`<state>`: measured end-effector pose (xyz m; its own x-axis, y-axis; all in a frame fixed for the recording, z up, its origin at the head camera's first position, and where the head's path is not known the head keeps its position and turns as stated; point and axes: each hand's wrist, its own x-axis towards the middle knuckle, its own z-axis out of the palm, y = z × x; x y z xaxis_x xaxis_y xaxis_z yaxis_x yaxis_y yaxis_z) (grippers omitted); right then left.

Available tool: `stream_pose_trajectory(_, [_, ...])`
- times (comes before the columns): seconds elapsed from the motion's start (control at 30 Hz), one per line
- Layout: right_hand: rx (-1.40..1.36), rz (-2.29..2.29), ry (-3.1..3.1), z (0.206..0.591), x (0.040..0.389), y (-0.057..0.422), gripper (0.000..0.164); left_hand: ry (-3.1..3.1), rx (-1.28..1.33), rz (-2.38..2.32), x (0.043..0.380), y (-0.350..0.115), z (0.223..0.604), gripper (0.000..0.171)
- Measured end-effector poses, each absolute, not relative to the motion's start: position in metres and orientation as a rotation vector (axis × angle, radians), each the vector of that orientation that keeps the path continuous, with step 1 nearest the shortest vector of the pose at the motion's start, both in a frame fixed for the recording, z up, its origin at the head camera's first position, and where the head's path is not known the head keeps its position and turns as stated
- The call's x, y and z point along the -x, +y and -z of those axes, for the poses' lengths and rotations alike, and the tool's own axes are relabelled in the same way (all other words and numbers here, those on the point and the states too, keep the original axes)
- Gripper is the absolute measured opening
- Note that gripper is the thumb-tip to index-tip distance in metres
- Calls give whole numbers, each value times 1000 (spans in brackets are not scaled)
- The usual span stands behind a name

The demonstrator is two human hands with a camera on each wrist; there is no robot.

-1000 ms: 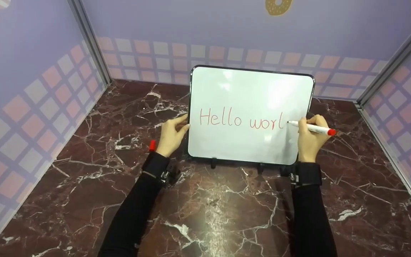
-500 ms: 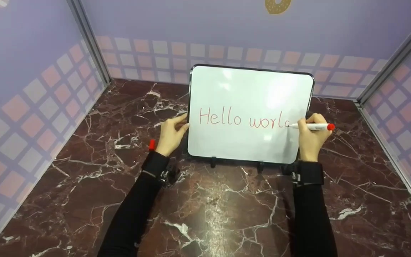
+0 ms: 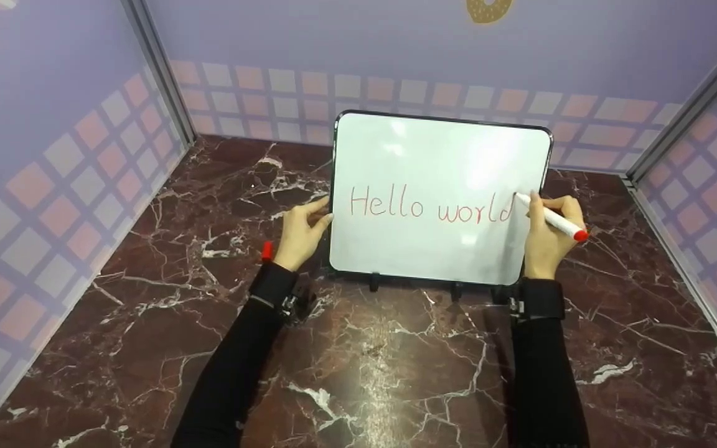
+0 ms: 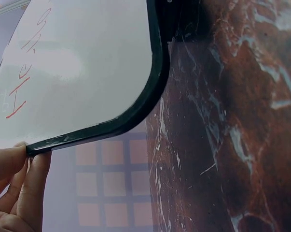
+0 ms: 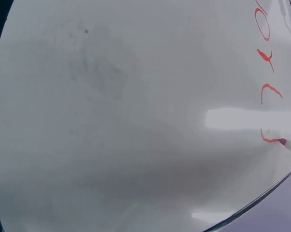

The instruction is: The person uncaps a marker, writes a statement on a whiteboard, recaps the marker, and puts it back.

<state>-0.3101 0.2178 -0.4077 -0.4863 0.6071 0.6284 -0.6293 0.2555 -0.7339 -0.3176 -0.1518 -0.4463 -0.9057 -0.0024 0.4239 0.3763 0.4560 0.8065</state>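
A whiteboard (image 3: 421,249) with a black frame stands tilted back on small black feet, with "Hello world" in red handwriting (image 3: 386,203) across its middle. My left hand (image 3: 300,233) pinches the board's left edge between thumb and fingers; the left wrist view shows the fingertips (image 4: 39,162) on the black rim. At the board's right side my right hand (image 3: 551,239) grips a white marker (image 3: 561,223) with a red end. The marker's tip (image 5: 282,141) meets the board at the upper stroke of the "d". In the right wrist view that hand is almost wholly out of frame.
A red marker cap (image 3: 266,251) lies on the dark red marbled table (image 3: 165,348), beside my left wrist. Behind the board rises a purple wall (image 3: 309,37) with pink and white squares. Side walls close in the table at left and right.
The marker has added a red "d" after "worl", its tip going down round the bowl, then up to the right. My left hand keeps its hold on the board's edge.
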Motion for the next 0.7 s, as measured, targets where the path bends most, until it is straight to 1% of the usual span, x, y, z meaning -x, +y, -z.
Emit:
stream_pose_trajectory(0.1, [2, -1480, -1480, 405, 309, 218, 22, -2346, 323, 1425, 319, -151, 447, 38])
stream_pose_trajectory(0.17, [-2, -1482, -1481, 402, 305, 216, 23, -2347, 325, 1422, 319, -151, 447, 38])
stream_pose_trajectory(0.37, [-46, -1464, -1499, 401, 304, 216, 34, -2336, 327, 1429, 320, -151, 448, 37])
stream_pose_trajectory(0.7, [4, -1418, -1625, 399, 300, 219, 39, -2336, 327, 1440, 319, -151, 447, 37])
